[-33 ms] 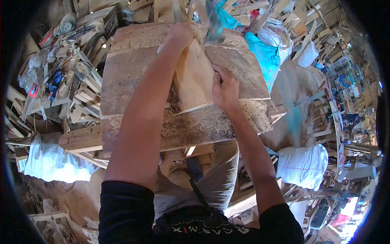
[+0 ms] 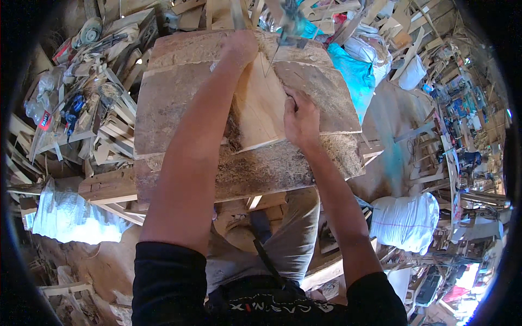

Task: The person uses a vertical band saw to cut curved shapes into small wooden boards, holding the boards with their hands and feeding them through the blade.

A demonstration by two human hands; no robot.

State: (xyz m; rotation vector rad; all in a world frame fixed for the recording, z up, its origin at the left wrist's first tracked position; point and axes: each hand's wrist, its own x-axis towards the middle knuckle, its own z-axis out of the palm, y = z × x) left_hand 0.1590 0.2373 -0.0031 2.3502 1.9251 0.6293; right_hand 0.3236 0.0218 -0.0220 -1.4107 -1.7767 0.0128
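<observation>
A pale wooden board (image 2: 260,117) lies lengthwise on a worn, sawdust-covered wooden work surface (image 2: 179,100). My left arm reaches across to its far left edge, where my left hand (image 2: 240,48) is closed on it; the fingertips are hidden. At the board's near right edge my right hand (image 2: 302,117) grips with curled fingers, the thumb bent over the top. Between the hands a thin saw blade (image 2: 271,62) meets the board towards its far end. Above the blade is a blurred metal part (image 2: 292,27), its shape hard to make out.
Offcuts (image 2: 117,127) are heaped at the left beside a plastic bottle (image 2: 37,108). A turquoise bag (image 2: 353,76) touches the work surface's far right side. White sacks stand at the right (image 2: 405,221) and a clear-wrapped bundle (image 2: 76,214) at the left. Sawdust lies around the board.
The blurred metal part above the blade has shifted slightly to the right, and the upper blade with it. Both hands and the board look unmoved.
</observation>
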